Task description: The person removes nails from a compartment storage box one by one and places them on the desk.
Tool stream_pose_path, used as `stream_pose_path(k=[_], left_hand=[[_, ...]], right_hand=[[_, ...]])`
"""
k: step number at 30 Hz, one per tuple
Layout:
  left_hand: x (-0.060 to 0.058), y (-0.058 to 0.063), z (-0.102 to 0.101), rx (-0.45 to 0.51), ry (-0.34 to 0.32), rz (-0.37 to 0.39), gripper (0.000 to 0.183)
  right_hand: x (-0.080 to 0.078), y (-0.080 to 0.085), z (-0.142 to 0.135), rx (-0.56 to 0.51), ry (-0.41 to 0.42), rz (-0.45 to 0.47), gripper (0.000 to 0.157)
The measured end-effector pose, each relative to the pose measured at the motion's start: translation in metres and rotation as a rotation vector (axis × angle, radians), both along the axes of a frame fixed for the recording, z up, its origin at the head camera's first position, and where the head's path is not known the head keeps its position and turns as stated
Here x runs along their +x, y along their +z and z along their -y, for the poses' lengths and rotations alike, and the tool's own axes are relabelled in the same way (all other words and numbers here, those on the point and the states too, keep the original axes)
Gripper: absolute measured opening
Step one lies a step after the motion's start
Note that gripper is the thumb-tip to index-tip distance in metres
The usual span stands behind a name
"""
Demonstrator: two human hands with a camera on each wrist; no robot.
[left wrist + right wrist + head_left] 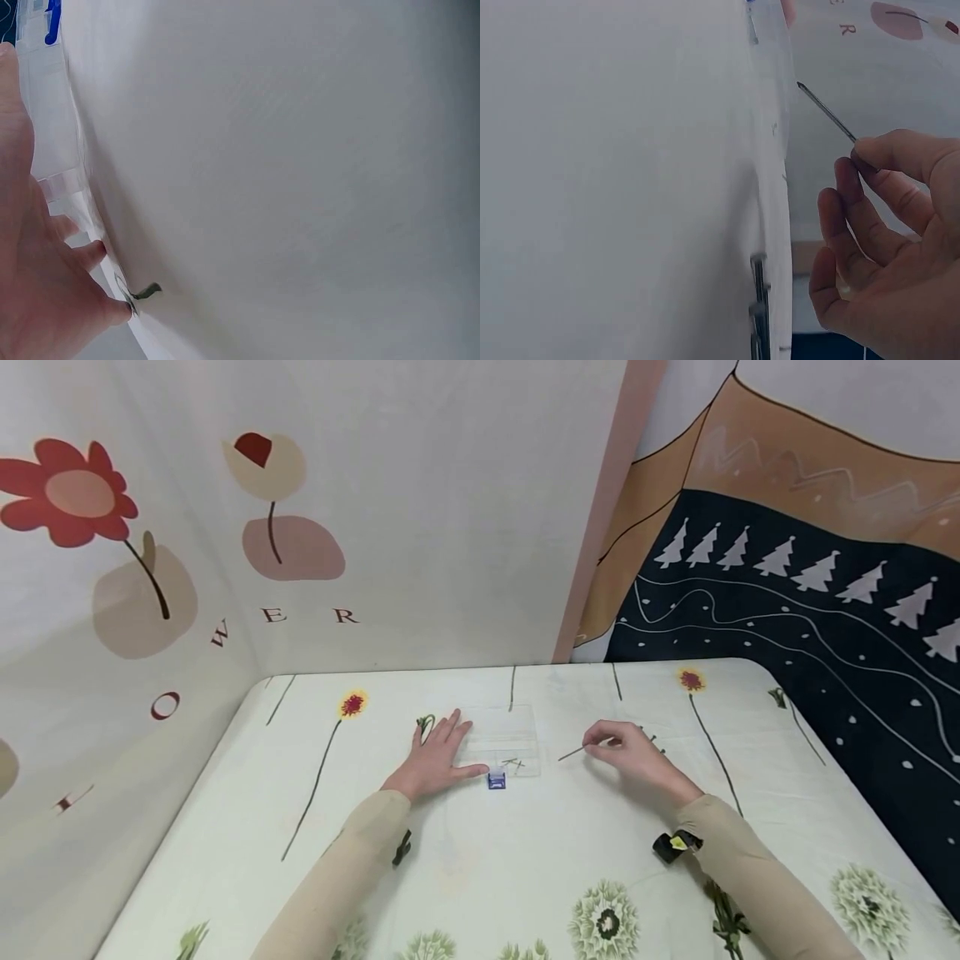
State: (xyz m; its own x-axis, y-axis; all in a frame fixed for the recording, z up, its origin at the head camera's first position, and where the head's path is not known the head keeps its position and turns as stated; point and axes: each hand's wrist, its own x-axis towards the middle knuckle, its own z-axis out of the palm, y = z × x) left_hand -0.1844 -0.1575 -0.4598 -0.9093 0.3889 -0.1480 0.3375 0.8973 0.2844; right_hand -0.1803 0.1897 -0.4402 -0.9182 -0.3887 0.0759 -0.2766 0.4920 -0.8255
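A clear plastic box [525, 727] lies on the table in front of me, with a blue latch [497, 782] on its near side. A few thin nails [514, 763] lie in its near part. My left hand [435, 764] is spread with straight fingers along the box's left side, the thumb reaching to the latch. To the right of the box, my right hand [622, 749] pinches a nail [826, 112] between thumb and fingertips, its point aimed toward the box. More nails [759, 307] lie on the table beneath that hand, partly hidden by it in the head view.
A white cloth with printed flowers covers the table [465, 868]. Behind it hangs a pale curtain [450, 527], and to the right a dark cloth with printed trees [787, 618]. Both wrists wear black camera straps [667, 847].
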Motion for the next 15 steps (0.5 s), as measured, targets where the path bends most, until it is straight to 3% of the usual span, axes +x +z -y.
stream_pose_path(k=[15], left_hand=[[0.002,0.003,-0.001,0.014,0.001,0.007,0.092]], right_hand=[[0.001,0.002,-0.052,0.046,-0.087,-0.069,0.012]])
